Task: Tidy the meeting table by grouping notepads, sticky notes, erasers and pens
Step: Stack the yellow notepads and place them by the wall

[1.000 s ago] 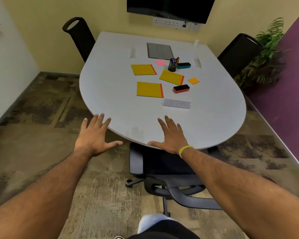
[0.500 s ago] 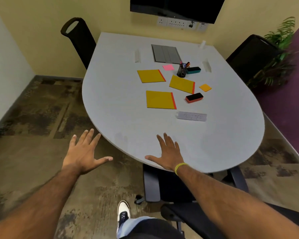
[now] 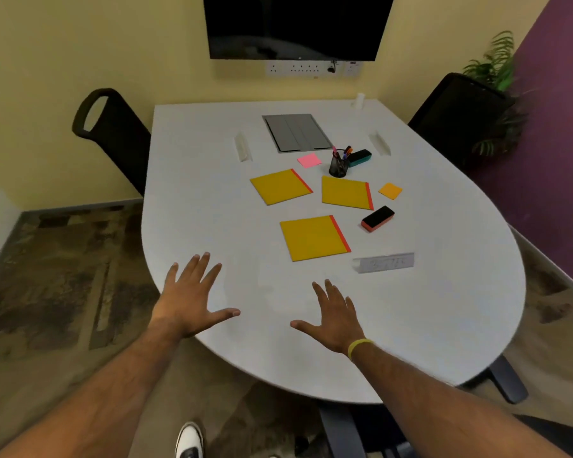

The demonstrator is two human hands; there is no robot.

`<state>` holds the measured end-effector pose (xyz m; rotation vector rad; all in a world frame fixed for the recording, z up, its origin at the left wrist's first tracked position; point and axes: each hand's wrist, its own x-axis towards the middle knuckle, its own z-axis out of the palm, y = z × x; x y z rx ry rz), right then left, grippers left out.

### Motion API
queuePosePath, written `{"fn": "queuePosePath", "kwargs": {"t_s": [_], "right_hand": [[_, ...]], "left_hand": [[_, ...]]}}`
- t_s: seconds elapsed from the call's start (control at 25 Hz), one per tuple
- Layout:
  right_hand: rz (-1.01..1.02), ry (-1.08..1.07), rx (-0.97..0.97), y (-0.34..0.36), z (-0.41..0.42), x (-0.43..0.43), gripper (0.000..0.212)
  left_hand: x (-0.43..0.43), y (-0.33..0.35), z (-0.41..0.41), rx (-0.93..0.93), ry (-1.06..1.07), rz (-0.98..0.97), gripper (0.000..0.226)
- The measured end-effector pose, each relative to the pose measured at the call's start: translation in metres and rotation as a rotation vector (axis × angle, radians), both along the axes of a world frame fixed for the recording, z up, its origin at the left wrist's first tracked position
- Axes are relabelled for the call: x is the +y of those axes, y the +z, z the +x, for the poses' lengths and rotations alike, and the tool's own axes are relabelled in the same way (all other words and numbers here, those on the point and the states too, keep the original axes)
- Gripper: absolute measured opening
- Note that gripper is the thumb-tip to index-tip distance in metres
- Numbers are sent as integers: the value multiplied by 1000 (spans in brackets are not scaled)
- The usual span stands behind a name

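Though lettering on the clear acrylic nameplate blurs unreadably, round the black mesh pen cup: yellow red-edged notepads nearer, pink sticky note left, teal eraser just right. Left hand, right hand: splayed, empty, over open white tabletop rim.

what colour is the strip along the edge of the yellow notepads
Orange-red, along one edge of each yellow notepad; the head view shows it clearly.

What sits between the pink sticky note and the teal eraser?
A black cup of pens stands there, as the head view shows.
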<state>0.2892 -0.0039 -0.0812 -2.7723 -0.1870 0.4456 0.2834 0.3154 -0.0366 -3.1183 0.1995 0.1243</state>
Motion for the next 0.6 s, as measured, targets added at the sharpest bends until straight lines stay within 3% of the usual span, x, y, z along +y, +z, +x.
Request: {"fn": "queuePosePath", "kwargs": {"t_s": [0.36, 0.6], "right_hand": [[33, -306, 59, -13, 50, 97, 111], [92, -491, 64, -22, 85, 127, 113]], "left_hand": [[83, -20, 148, 76, -318, -7, 110], [81, -30, 247, 117, -457, -13, 118]]}}
